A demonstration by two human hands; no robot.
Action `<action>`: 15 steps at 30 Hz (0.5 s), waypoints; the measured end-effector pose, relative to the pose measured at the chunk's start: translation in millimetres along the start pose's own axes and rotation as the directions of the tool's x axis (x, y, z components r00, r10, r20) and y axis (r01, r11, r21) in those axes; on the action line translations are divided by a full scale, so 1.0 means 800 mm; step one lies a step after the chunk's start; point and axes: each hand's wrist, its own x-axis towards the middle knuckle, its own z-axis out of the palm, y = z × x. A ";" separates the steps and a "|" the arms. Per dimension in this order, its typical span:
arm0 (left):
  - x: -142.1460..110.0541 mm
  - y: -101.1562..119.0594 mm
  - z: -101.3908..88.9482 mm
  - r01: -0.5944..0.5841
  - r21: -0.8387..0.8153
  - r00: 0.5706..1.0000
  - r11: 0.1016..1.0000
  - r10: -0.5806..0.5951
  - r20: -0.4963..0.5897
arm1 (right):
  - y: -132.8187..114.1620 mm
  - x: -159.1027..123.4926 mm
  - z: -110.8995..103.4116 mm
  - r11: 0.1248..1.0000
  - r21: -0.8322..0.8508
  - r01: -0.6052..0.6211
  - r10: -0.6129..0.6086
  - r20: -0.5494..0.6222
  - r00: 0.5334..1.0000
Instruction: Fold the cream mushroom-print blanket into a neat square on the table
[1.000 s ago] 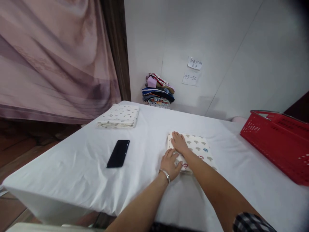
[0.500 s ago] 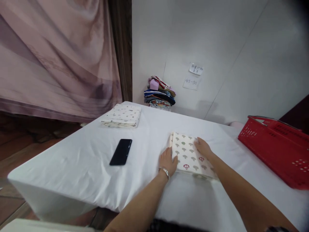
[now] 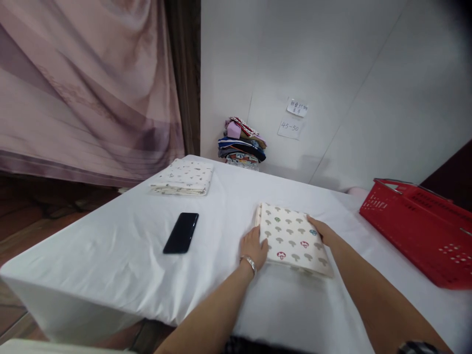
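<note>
A folded cream cloth (image 3: 291,236) printed with grey, red, green and blue mushrooms lies on the white-covered table. My left hand (image 3: 254,249) grips its left edge, thumb over the top and fingers along the side. On the opposite edge is my right hand (image 3: 319,230), its fingers partly tucked out of sight around the cloth's side. A bracelet circles my left wrist. Left of my hands, a black phone (image 3: 181,233) rests flat. Further back, near the table's far left corner, sits another folded white cloth (image 3: 184,177) with a small print.
A red plastic basket (image 3: 413,231) stands on the table (image 3: 121,255) at the right. Beyond the far edge, a stack of folded fabrics (image 3: 241,142) rises against the wall, where two paper notes (image 3: 291,127) hang. A pink curtain (image 3: 92,88) drapes at the left.
My right hand has slid from the top of the mushroom cloth outward to its right edge, uncovering a blue mushroom. My left hand stays at the left edge. The view has shifted slightly.
</note>
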 end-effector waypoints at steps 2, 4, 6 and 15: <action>0.000 0.000 0.000 -0.007 -0.005 1.000 1.000 0.007 -0.001 | -0.008 -0.004 0.005 0.990 0.057 -0.126 0.121 0.077 0.990; 0.000 0.000 -0.001 -0.008 -0.008 1.000 1.000 0.008 -0.001 | -0.014 -0.007 0.008 0.982 0.069 -0.177 0.166 0.132 0.977; 0.000 0.000 -0.001 -0.001 -0.006 1.000 1.000 0.001 0.002 | -0.016 -0.009 0.008 0.990 0.031 -0.138 0.132 0.146 0.980; 0.000 -0.001 0.001 -0.007 -0.015 1.000 1.000 0.007 0.006 | -0.019 0.003 0.017 0.833 -0.540 0.124 -0.291 -0.237 0.927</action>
